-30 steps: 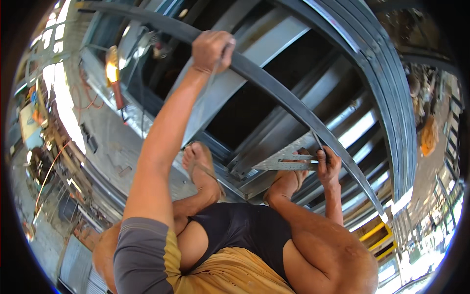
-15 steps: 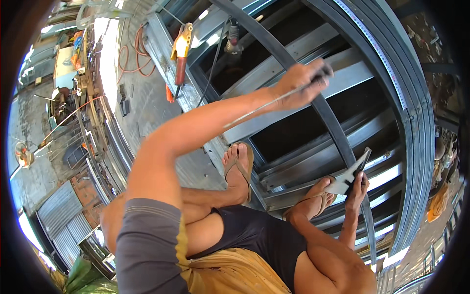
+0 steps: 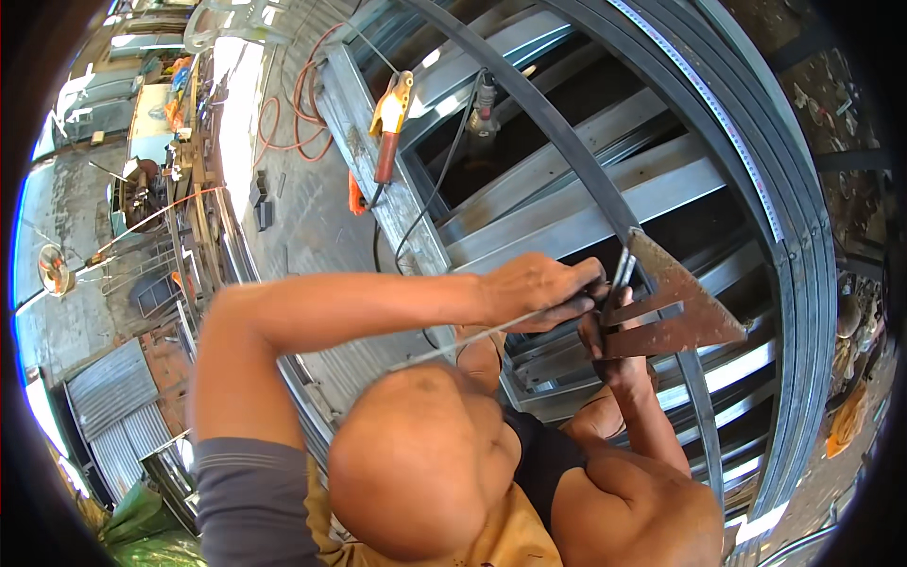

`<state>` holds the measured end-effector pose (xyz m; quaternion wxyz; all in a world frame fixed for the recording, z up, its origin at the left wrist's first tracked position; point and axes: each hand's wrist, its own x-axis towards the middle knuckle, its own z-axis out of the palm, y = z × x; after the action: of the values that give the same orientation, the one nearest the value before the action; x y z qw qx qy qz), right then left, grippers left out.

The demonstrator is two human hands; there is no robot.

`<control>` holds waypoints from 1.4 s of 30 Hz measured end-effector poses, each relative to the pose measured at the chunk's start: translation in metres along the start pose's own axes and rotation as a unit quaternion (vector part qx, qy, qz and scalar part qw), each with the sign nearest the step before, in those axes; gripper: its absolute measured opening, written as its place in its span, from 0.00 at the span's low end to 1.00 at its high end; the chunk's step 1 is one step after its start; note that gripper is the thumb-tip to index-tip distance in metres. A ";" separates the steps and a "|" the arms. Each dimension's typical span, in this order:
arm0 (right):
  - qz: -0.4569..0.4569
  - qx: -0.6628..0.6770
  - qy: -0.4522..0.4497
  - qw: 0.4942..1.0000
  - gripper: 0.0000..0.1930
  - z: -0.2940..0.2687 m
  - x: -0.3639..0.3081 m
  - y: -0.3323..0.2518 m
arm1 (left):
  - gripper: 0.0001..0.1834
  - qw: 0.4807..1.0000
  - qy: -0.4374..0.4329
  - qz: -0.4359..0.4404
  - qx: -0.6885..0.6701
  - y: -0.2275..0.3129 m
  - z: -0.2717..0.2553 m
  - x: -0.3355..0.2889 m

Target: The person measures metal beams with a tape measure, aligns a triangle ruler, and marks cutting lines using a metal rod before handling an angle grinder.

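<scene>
My left hand (image 3: pixel 539 291) reaches across from the left, its fingers closed and a thin pale rod (image 3: pixel 463 342) running back from under them along the forearm. What its dark fingertips pinch besides the rod is hard to make out. My right hand (image 3: pixel 614 335) is closed on a triangular metal square (image 3: pixel 688 307), rust-brown with a cut-out. Its pointed upper corner lies against a long curved flat bar (image 3: pixel 567 142). The two hands are almost touching, and the right fingers are partly hidden behind the square.
Steel channels (image 3: pixel 605 203) cross the frame beneath, with dark gaps between them. A measuring tape (image 3: pixel 727 123) runs along the stacked curved tubes (image 3: pixel 798 312) at the right. An electrode holder (image 3: pixel 389 128) with a red handle rests on the frame; an orange hose (image 3: pixel 307 128) coils behind it.
My left hand has come down towards the right hand. The square has risen along the bar and turned, now showing its rusty face. The whole view has shifted slightly.
</scene>
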<state>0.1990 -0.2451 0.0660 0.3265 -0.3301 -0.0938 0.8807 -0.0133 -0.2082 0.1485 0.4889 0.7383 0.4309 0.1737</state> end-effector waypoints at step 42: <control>-0.306 -0.400 0.626 0.596 0.23 -0.185 -0.109 -0.161 | 0.11 0.805 0.522 -0.224 -0.173 -0.318 -0.129 0.022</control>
<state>0.4633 -0.2000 0.0427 0.3909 -0.8496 -0.3045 0.1807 -0.2366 -0.0689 -0.0723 0.3352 0.3224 0.7375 0.4896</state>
